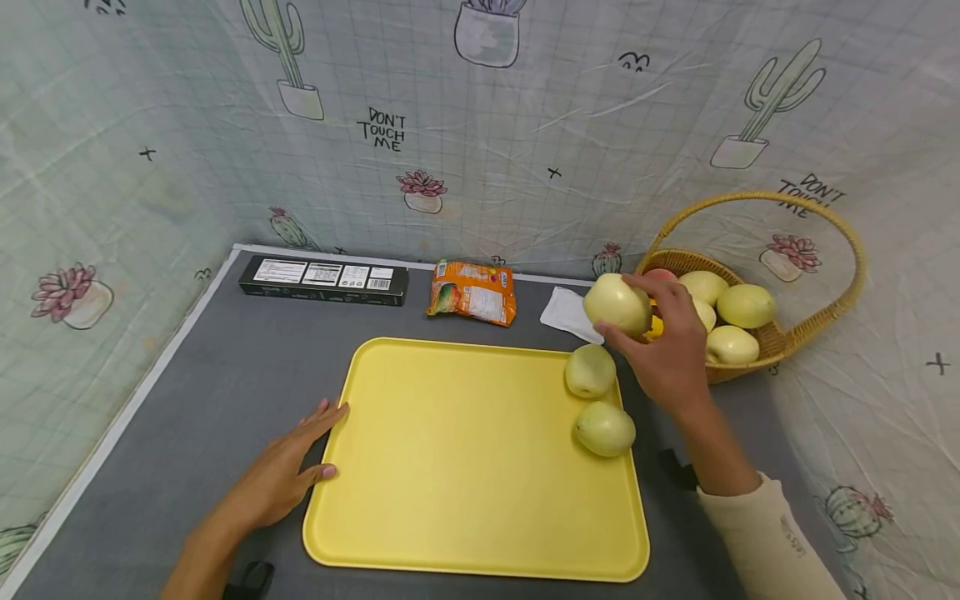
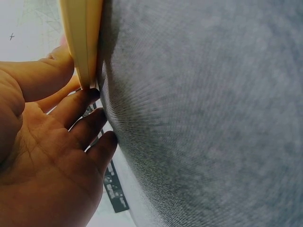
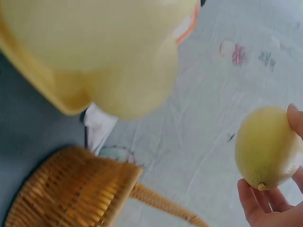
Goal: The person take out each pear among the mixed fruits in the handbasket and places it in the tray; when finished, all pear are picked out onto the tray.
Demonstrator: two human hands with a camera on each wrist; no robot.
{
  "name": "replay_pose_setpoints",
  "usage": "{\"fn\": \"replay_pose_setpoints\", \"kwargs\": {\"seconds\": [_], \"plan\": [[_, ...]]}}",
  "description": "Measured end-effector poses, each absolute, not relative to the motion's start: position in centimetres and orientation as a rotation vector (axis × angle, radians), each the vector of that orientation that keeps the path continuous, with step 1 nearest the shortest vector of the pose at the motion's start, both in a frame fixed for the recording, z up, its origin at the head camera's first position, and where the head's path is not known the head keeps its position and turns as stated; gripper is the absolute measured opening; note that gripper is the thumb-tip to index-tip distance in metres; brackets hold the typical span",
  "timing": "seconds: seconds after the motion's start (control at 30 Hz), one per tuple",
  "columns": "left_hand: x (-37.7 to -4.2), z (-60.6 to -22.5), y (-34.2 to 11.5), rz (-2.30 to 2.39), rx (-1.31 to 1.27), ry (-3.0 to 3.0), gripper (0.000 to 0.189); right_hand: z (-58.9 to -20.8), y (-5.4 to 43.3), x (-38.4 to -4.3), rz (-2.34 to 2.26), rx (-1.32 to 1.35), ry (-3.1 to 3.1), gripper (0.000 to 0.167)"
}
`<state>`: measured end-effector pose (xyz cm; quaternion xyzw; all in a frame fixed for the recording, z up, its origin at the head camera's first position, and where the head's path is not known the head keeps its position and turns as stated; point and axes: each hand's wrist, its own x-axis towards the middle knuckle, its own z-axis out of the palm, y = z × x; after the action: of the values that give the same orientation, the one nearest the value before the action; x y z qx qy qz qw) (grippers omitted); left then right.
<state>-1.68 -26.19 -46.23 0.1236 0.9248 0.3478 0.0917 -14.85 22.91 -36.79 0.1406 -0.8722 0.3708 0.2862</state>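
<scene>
Right hand (image 1: 675,350) grasps a smooth, round, pale yellow-green fruit (image 1: 611,305) near the far-right corner of a yellow rectangular tray (image 1: 465,450).
Right arm reaches forward, cream sleeve (image 1: 765,533) ending above the wrist; thumb and fingers curl on the fruit's sides, holding it up beside a tan woven wicker basket (image 3: 71,194) of similar fruits. Left forearm enters from lower left; left hand (image 1: 281,471) is unclenched, fingers extended, thumb apart, touching the tray's left rim. Two pale green fruits (image 1: 605,429) sit along the tray's right edge.
</scene>
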Motion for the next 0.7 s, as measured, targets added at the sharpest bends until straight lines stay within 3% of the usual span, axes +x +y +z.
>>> {"fn": "replay_pose_setpoints", "kwargs": {"seconds": [0.7], "plan": [[-1.6,-46.1,-26.1,1.032,0.351,2.735,0.086,-38.8,17.2,-12.0,1.004,0.547,-2.654,0.068]]}}
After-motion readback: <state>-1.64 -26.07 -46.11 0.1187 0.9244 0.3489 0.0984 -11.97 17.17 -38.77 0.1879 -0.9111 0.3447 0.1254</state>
